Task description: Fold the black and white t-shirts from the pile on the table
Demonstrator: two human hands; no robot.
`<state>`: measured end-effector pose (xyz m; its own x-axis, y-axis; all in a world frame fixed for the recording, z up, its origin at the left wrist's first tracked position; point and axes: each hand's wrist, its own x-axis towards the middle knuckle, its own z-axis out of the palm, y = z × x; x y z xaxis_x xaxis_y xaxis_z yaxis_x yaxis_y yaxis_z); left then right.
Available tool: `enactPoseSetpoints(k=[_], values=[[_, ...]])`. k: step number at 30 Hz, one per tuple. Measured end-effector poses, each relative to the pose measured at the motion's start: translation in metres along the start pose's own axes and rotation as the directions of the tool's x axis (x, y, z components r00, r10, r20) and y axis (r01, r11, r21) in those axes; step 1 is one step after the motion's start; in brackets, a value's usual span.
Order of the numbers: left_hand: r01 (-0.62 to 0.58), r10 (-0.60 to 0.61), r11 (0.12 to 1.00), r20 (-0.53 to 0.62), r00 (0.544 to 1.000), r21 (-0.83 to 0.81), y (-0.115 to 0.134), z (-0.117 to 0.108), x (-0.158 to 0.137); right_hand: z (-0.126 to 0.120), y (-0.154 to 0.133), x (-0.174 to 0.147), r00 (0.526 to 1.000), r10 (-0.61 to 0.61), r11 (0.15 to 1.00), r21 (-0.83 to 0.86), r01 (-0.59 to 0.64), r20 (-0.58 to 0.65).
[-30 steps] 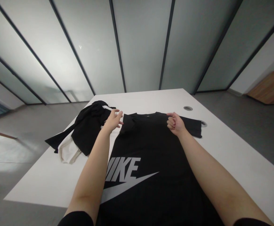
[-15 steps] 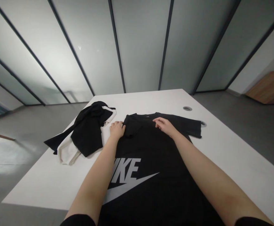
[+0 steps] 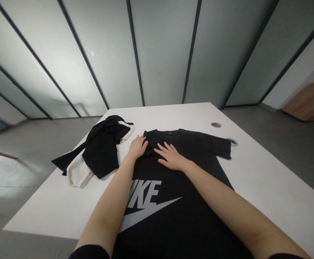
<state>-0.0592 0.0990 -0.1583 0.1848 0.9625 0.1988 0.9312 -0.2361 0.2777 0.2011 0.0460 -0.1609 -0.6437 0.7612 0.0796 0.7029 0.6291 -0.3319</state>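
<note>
A black T-shirt (image 3: 194, 201) with a grey logo lies spread on the white table, its collar toward the far side. Its right-hand sleeve stretches out flat, while the left-hand sleeve is folded inward over the chest. At the folded left edge, near the shoulder, rests my left hand (image 3: 138, 146), open with its fingers extended. My right hand (image 3: 170, 155) is open too, palm down with spread fingers on the upper chest, beside the folded sleeve. Neither hand grips the cloth.
A loose heap of black and white clothes (image 3: 100, 151) lies left of the shirt, partly hanging past the table's left edge. Two round cable grommets, one a far grommet (image 3: 216, 125), are set into the white table (image 3: 264, 180). Frosted glass panels (image 3: 162, 54) stand behind.
My right hand has moved left and slightly nearer from the collar area, and its fingers have spread out flat. My left hand has shifted a little to the right and slightly farther away.
</note>
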Motion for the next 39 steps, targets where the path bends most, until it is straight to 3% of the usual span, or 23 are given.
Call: enactPoseSetpoints(k=[4, 8, 14, 17, 22, 28, 32, 39], values=[[-0.006, 0.001, 0.999, 0.125, 0.992, 0.039, 0.002, 0.007, 0.0, -0.004, -0.004, -0.002, 0.998, -0.041, 0.999, -0.012, 0.041, 0.05], [0.028, -0.029, 1.0, 0.09, 0.996, 0.007, -0.005, 0.007, 0.0, -0.009, -0.008, -0.005, 0.997, -0.05, 0.999, 0.006, 0.05, 0.055], [-0.05, 0.05, 0.977, -0.008, 0.999, -0.209, -0.015, 0.0, -0.001, -0.011, -0.006, -0.004, 0.988, -0.118, 0.992, 0.026, 0.121, -0.101], [-0.031, 0.038, 0.989, 0.047, 0.998, -0.144, -0.012, 0.001, -0.002, -0.007, -0.004, -0.002, 0.981, -0.097, 0.995, 0.014, 0.101, -0.167], [-0.044, 0.045, 0.999, 0.152, 0.987, -0.006, -0.003, 0.002, -0.003, -0.002, -0.005, 0.0, 0.992, 0.072, 0.997, -0.026, -0.075, -0.1], [-0.014, 0.014, 1.0, 0.046, 0.999, 0.002, 0.006, 0.001, 0.001, -0.006, -0.005, 0.002, 0.983, 0.098, 0.995, -0.017, -0.101, -0.153], [-0.039, 0.035, 0.998, 0.106, 0.994, 0.041, 0.009, 0.006, 0.002, -0.003, -0.003, 0.002, 0.982, 0.119, 0.993, -0.007, -0.122, -0.146], [0.102, -0.11, 0.99, 0.073, 0.991, 0.102, 0.007, 0.011, 0.002, 0.001, 0.0, 0.0, 0.99, 0.094, 0.996, 0.022, -0.092, -0.105]])
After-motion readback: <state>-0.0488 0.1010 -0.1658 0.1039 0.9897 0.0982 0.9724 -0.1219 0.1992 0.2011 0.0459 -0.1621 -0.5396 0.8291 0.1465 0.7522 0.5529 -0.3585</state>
